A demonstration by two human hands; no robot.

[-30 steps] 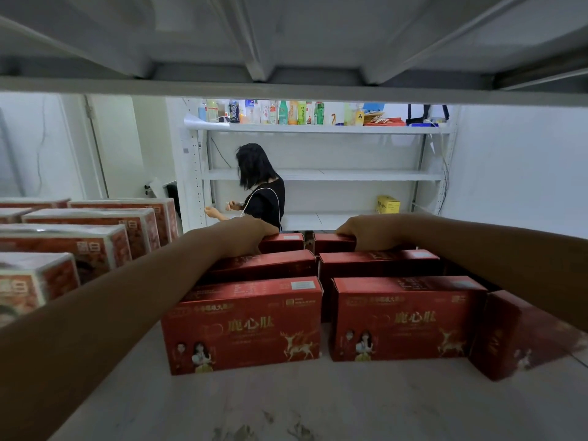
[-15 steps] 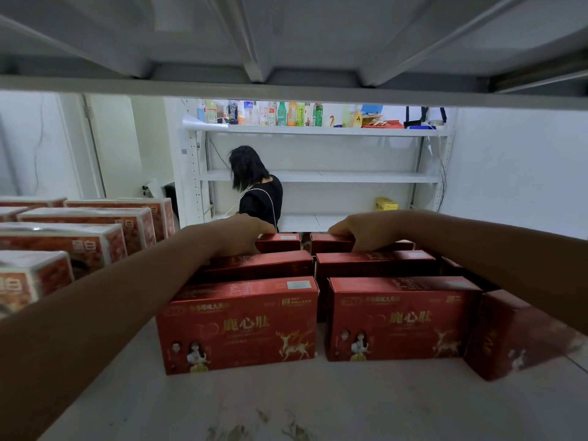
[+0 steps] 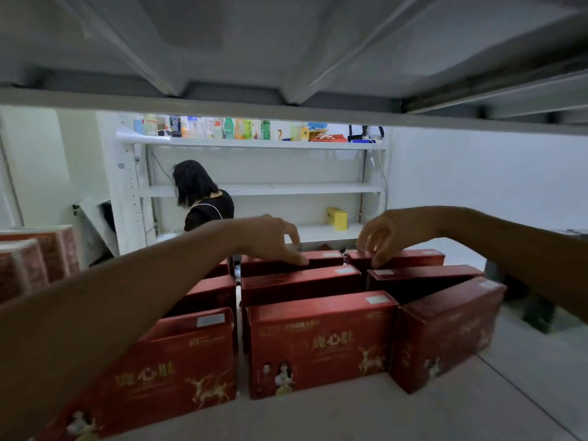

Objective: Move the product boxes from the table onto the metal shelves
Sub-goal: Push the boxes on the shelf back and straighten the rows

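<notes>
Lead: Your left hand (image 3: 273, 241) is arched over the back row; its fingertips (image 3: 297, 258) rest on the lid of the back-left box (image 3: 324, 260); nothing is enclosed. Your right hand (image 3: 386, 237) hooks its fingers down onto the near top edge of the back-right box (image 3: 413, 257); whether it pinches that edge cannot be told.

Checker: Confirm the relation; each box lies directly below your fingertips, standing on a long edge, its long axis running left to right across your reach. Each hand is nearer its own box; judge any nudge or release as one hand per box.

Lead: Work outward from there; two more rows stand nearer to you on the same shelf (image 3: 366, 415), packed close together. The slanted box (image 3: 445, 329) at the right sits askew; it probably wants squaring.

Checker: Read the markings; the front box (image 3: 321, 342) carries gold characters, apparently 鹿心肽, with a gold deer and two small figures. The white stickers on the lids are too small to read; the wrapped boxes (image 3: 35, 259) at your left show no legible text. The table is not in view.
</notes>
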